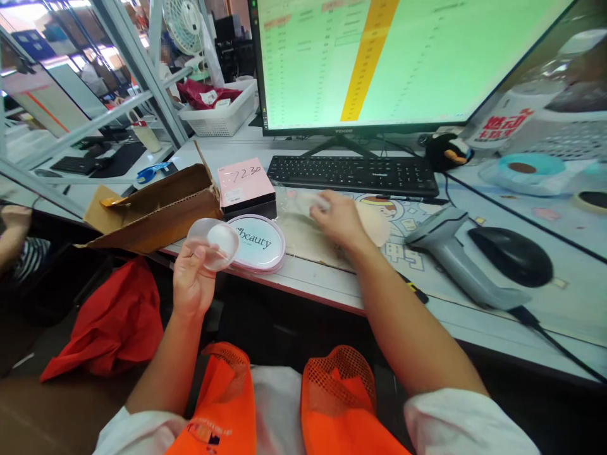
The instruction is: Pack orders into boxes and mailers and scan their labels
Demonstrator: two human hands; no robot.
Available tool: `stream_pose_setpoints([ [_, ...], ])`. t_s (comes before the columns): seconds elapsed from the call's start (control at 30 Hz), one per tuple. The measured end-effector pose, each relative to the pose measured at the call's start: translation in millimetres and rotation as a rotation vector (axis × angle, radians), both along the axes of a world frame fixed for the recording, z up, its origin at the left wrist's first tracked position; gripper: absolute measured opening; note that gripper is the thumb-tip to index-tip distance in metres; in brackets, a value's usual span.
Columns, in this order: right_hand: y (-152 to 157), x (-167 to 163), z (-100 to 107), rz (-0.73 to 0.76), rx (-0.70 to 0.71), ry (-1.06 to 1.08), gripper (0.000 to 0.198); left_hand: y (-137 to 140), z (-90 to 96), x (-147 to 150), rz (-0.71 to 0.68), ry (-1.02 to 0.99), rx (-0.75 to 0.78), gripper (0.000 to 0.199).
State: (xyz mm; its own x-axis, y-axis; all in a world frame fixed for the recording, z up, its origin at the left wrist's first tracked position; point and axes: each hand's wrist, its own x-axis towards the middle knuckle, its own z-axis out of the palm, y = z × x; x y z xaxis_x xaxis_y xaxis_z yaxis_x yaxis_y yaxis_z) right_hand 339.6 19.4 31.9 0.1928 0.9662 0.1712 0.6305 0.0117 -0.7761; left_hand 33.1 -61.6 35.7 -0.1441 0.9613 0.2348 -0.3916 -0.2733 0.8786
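Observation:
My left hand [194, 281] is closed on a round translucent plastic disc [222, 241] with a whitish middle, raised just over the table's front edge. Beside it lies a round pink-rimmed case [256, 243] lettered "beauty". Farther right, the fingers of my right hand [339, 221] pinch a pale, translucent piece [307, 203] above a brown cardboard sheet [308, 240]; its exact kind is unclear. A beige rounded piece [375, 222] shows partly behind my right wrist. Behind the case stands a pink and black box [246, 186] with "7230" handwritten on its top.
An open cardboard box [161, 212] sits at the left. A keyboard [351, 175] lies below the monitor [408, 63]. To the right are a barcode scanner [455, 253], a mouse [512, 256] and a tape roll [521, 167]. A cutter [417, 291] lies near the front edge.

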Motion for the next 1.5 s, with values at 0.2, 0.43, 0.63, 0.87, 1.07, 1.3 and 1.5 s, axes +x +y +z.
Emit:
stream_pose_setpoints([
  [0.2,-5,47,18,-0.102,0.195,0.783,0.047,-2,-3.1,-8,-0.014,-0.043,-0.031,0.037],
  [0.43,-29,20,41,0.232,0.077,0.752,0.054,-5,4.5,12,-0.096,0.032,-0.095,0.032],
  [0.63,-74,-70,56,0.592,0.091,0.289,0.027,-12,-1.0,44,-0.193,0.121,-0.067,0.060],
  [0.87,-39,-17,62,0.367,0.181,-0.130,0.026,-6,-1.5,13,-0.037,0.042,-0.124,0.030],
  [1.07,31,39,29,0.264,-0.347,-0.855,0.060,10,9.9,-26,-0.218,0.092,0.051,0.029],
  [1.3,40,30,15,0.335,-0.425,-0.874,0.028,17,6.2,-66,-0.432,0.485,0.101,0.015],
  [1.5,38,34,11,0.291,-0.350,-0.830,0.040,18,35.0,-67,-0.647,1.186,0.279,0.011],
])
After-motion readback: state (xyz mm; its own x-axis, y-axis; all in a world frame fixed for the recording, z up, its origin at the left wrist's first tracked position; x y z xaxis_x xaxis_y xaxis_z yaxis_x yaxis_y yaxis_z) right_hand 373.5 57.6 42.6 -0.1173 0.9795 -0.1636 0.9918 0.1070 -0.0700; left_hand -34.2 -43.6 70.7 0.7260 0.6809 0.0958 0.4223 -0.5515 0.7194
